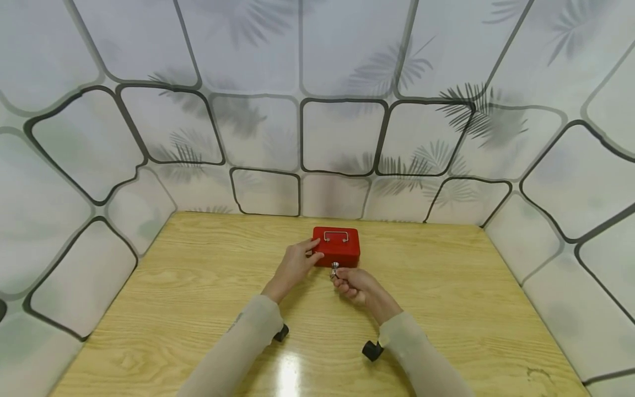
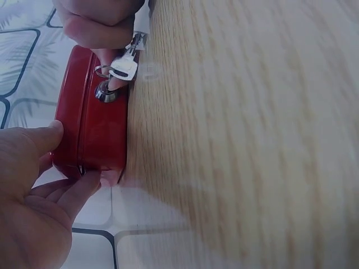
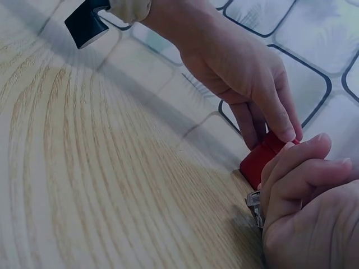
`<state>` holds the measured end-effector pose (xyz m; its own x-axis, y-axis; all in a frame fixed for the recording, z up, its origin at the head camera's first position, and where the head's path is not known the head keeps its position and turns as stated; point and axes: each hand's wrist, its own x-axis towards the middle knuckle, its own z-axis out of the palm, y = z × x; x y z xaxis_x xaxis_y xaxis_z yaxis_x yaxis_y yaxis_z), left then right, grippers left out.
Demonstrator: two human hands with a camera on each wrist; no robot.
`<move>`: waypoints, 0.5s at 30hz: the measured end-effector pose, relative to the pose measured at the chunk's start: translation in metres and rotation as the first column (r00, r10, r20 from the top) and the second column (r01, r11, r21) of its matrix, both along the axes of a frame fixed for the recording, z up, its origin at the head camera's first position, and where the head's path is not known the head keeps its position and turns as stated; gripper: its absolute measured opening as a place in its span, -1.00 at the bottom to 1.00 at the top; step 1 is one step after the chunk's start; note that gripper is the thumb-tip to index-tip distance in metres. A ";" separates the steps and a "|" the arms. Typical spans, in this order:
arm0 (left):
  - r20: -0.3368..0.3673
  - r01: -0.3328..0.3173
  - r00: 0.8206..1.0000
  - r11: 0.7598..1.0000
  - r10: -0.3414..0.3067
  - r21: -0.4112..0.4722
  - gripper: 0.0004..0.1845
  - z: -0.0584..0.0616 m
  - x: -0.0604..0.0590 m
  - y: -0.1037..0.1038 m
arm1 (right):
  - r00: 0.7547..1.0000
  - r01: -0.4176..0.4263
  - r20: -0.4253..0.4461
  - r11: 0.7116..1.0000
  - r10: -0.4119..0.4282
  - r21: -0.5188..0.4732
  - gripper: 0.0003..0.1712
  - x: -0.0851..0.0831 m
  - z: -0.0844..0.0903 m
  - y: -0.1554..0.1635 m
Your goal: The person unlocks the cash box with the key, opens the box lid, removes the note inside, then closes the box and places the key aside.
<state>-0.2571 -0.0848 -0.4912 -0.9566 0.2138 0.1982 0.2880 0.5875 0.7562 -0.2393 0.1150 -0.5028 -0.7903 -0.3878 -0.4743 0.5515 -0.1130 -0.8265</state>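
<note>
From the head view, a red box [image 1: 337,246] sits near the far edge of a wooden table [image 1: 198,286], its metal handle [image 1: 335,236] on top. The left hand [image 1: 296,262] rests against the box's left end, fingers straight over the top edge. The right hand [image 1: 358,286] lies just in front of the box, fingers curled, pinching a key [image 1: 334,269] at the front face.

At the left wrist, the box [image 2: 90,120] stands on edge in the frame, against the table [image 2: 252,140]. The left hand [image 2: 33,190] is spread, thumb on one side and fingertips touching the box's corner. The key [image 2: 124,68] hangs on a ring at the lock [image 2: 106,92], under the right hand's [image 2: 101,22] fingers.

At the right wrist, the left hand [image 3: 247,84] presses its fingertips on the box's [image 3: 262,159] top corner. The right hand [image 3: 308,207] is closed round the key [image 3: 255,204], only its edge showing. No writing can be read on box or key.
</note>
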 end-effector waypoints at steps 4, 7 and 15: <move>-0.001 -0.003 1.000 1.000 0.003 0.001 -0.47 0.000 0.000 0.000 | 1.000 0.008 0.028 0.999 -0.007 -0.038 -0.69 0.000 0.001 0.000; -0.002 0.000 1.000 1.000 0.000 0.000 -0.47 0.001 0.000 0.000 | 0.998 0.015 0.054 0.998 -0.011 -0.059 -0.69 0.000 0.002 0.000; -0.022 -0.002 1.000 1.000 0.001 -0.011 -0.48 0.002 0.002 0.000 | 0.992 0.021 0.128 0.992 -0.005 -0.125 -0.71 -0.001 0.003 0.000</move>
